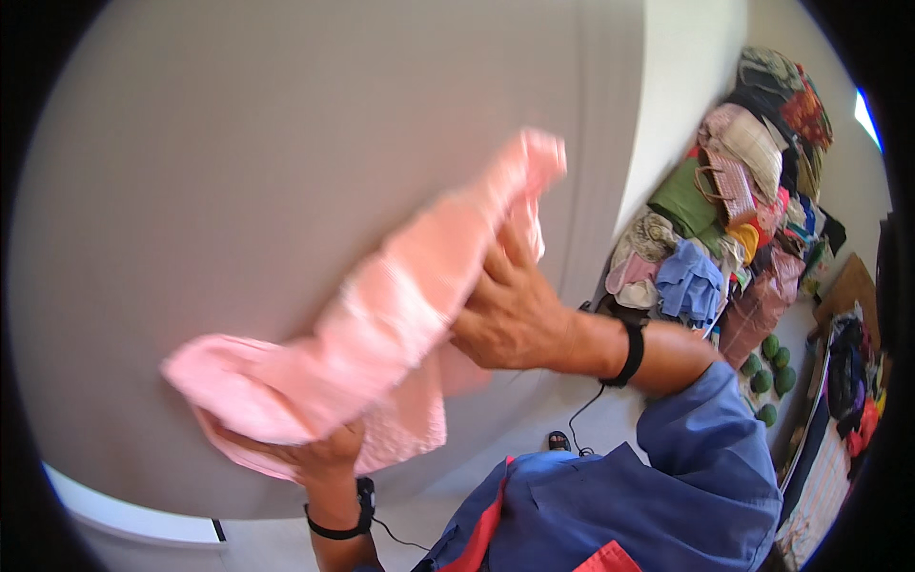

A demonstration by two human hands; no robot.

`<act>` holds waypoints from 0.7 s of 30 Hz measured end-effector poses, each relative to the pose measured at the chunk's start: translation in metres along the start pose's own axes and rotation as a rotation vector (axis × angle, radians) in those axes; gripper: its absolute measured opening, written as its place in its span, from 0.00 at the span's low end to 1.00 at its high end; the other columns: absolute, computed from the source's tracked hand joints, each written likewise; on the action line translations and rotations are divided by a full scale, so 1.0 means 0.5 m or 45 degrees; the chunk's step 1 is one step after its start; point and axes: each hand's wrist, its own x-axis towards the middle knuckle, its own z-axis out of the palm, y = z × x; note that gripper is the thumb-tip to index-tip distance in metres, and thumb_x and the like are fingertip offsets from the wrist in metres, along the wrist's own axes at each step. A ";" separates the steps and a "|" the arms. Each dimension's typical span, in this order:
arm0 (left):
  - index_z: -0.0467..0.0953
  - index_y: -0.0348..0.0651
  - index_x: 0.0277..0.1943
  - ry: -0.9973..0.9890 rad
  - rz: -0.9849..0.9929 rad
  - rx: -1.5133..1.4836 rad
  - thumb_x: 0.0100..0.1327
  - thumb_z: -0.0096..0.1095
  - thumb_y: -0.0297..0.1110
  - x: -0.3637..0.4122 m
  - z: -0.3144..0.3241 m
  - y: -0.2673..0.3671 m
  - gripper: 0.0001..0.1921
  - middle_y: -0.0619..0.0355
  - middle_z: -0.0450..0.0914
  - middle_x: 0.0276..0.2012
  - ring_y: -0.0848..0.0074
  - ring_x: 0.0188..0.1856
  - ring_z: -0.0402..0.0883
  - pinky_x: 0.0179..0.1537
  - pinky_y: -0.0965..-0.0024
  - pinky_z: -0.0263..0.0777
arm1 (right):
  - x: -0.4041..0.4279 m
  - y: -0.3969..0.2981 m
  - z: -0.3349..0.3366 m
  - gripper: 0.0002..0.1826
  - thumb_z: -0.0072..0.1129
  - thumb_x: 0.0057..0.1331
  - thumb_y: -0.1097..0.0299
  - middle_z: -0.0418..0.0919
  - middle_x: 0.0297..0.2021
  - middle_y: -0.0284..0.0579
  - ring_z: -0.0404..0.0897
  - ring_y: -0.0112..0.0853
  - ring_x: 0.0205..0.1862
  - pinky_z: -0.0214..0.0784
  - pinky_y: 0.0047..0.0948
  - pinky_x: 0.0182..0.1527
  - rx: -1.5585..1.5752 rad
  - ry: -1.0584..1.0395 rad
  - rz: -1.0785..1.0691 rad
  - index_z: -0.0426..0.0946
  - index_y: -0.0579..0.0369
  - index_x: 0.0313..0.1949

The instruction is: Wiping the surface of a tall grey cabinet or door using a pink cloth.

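Note:
A pink cloth [400, 300], textured like a towel on its hanging part, is held up and stretched between both hands. My left hand [330, 452] grips its lower left end, the fingers mostly hidden inside a fold. Higher up and to the right, my right hand [511, 311] holds the cloth's near edge, with some fingertips hidden behind the fabric. The cloth's upper end flops over beyond the right hand and is blurred. Part of it hangs down between the two hands.
A large plain grey surface [250, 179] lies behind the cloth. At the right is a heap of clothes and fabrics [690, 279] with a striped handbag [729, 187]. Several green round fruits [763, 379] lie on the floor. A black cable [577, 415] runs near my foot [559, 441].

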 end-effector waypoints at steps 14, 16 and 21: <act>0.78 0.63 0.67 -0.191 0.424 0.096 0.76 0.52 0.54 0.188 0.281 0.560 0.22 0.58 0.68 0.76 0.29 0.70 0.68 0.63 0.31 0.56 | -0.334 0.389 -0.029 0.28 0.62 0.65 0.68 0.68 0.65 0.70 0.65 0.69 0.68 0.55 0.62 0.72 0.356 0.253 0.885 0.70 0.66 0.63; 0.78 0.70 0.67 -0.311 0.556 0.137 0.79 0.46 0.51 0.124 0.308 0.602 0.20 0.69 0.71 0.75 0.46 0.73 0.68 0.60 0.43 0.59 | -0.404 0.365 0.007 0.27 0.62 0.68 0.65 0.72 0.62 0.66 0.69 0.64 0.66 0.60 0.57 0.69 0.656 0.290 1.030 0.71 0.64 0.63; 0.80 0.62 0.67 -0.590 0.832 -0.240 0.77 0.49 0.47 -0.052 0.348 0.666 0.21 0.67 0.70 0.76 0.64 0.76 0.66 0.64 0.61 0.59 | -0.612 0.273 0.085 0.21 0.60 0.73 0.66 0.80 0.60 0.53 0.78 0.48 0.63 0.68 0.43 0.66 1.128 0.182 1.382 0.76 0.56 0.63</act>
